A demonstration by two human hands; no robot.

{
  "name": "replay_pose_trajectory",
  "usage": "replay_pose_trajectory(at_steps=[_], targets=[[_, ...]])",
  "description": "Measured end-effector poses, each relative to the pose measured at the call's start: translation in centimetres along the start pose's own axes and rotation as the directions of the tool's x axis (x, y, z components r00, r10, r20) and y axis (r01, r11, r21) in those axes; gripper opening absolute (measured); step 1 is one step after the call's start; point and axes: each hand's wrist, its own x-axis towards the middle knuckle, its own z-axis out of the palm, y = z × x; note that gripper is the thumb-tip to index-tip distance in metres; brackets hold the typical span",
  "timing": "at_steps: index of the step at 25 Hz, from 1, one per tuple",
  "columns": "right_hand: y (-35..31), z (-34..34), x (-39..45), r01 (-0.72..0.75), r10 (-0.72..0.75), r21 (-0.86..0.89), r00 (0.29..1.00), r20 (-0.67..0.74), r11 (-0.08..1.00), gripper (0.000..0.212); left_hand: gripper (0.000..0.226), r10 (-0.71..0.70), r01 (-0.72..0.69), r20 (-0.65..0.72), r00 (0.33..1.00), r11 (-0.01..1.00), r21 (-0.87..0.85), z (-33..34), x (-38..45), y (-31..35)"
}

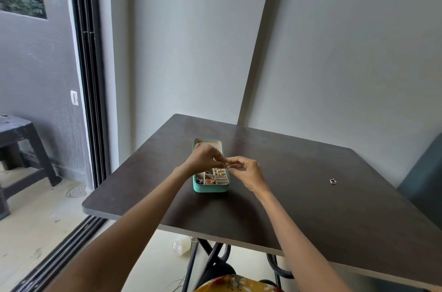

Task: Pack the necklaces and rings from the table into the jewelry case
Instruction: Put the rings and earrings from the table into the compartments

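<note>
Lying open near the middle of the dark counter (311, 208): a small teal jewelry case (210, 187), pale lining, little compartments holding gold and dark pieces. Hovering over its right edge, fingertips meeting: left hand (203, 159) and right hand (246, 171), both pinching one small thin gold piece (229, 166), too tiny to identify. Sitting well apart to the right: a silver ring (333, 181).
</note>
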Motion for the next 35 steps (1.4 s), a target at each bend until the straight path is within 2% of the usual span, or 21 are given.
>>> replay_pose_trajectory(at_steps=[2,7,13,20,26,30,35], targets=[[-0.3,-0.6,0.3,0.031,-0.027,-0.069,0.998,0.056,0.997,0.027,0.018,0.007,-0.008,0.023,1.000,1.000,0.013,-0.3,-0.1,-0.2],[-1.1,-0.9,0.6,0.057,-0.052,-0.105,0.997,0.051,0.993,0.020,0.018,0.027,-0.028,0.058,0.998,1.000,0.010,-0.5,-0.3,-0.1],[-0.4,-0.4,-0.5,0.044,-0.036,-0.117,0.997,0.068,0.992,0.019,0.038,-0.123,0.102,0.125,0.985,0.982,0.158,-0.6,-1.0,-1.6],[-0.4,-0.2,-0.2,0.069,-0.053,-0.143,0.992,0.117,0.987,0.021,0.042,-0.059,0.020,0.139,0.989,0.963,0.269,-0.3,-0.5,-0.4],[0.1,0.2,-0.1,0.067,-0.068,-0.076,0.998,-0.003,0.995,0.017,0.058,-0.100,0.002,0.217,0.971,0.912,0.410,-0.2,0.8,0.6],[0.0,0.3,0.1,0.107,-0.093,-0.167,0.991,0.093,0.980,0.018,0.054,-0.135,0.033,0.229,0.964,0.915,0.403,-0.1,1.2,0.7],[-0.3,0.1,0.1,0.165,-0.131,-0.261,0.981,0.142,0.951,0.020,0.051,-0.152,0.061,0.191,0.970,0.910,0.411,0.1,1.2,0.7]])
